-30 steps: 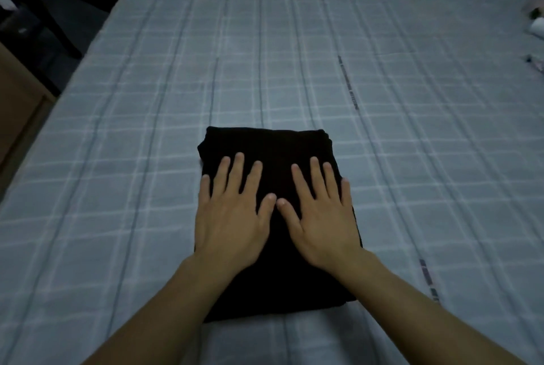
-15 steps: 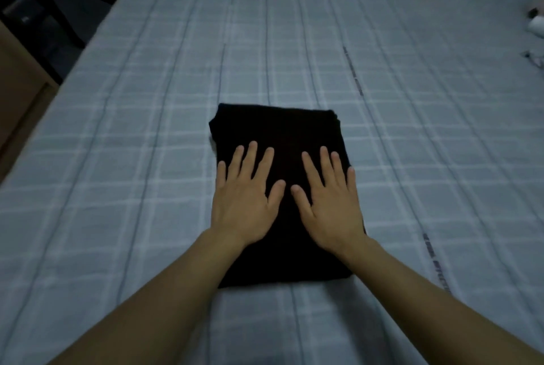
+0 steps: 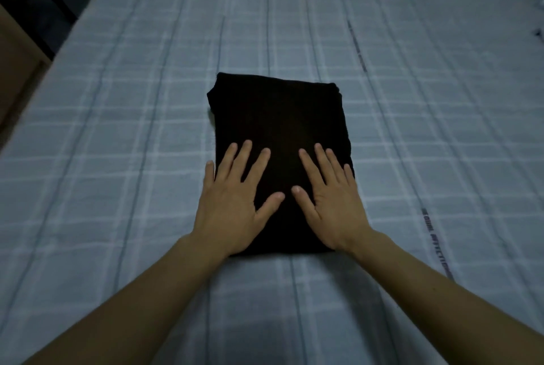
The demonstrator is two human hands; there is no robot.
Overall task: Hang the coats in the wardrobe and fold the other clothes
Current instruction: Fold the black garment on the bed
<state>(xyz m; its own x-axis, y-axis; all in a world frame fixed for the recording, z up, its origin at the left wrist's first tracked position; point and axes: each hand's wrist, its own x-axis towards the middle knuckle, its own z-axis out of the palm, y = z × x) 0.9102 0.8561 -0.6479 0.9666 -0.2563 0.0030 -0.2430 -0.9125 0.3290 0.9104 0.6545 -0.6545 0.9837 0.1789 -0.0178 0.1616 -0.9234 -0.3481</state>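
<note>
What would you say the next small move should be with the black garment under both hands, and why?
Probably lift both hands off and set it aside. The black garment already lies as a neat folded rectangle on the bed, and the left hand and right hand lie flat on its near half with straight fingers, gripping nothing, so the fold looks finished.

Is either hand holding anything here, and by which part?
Nothing is held. Left hand and right hand lie flat on the folded black garment's near half.
</note>
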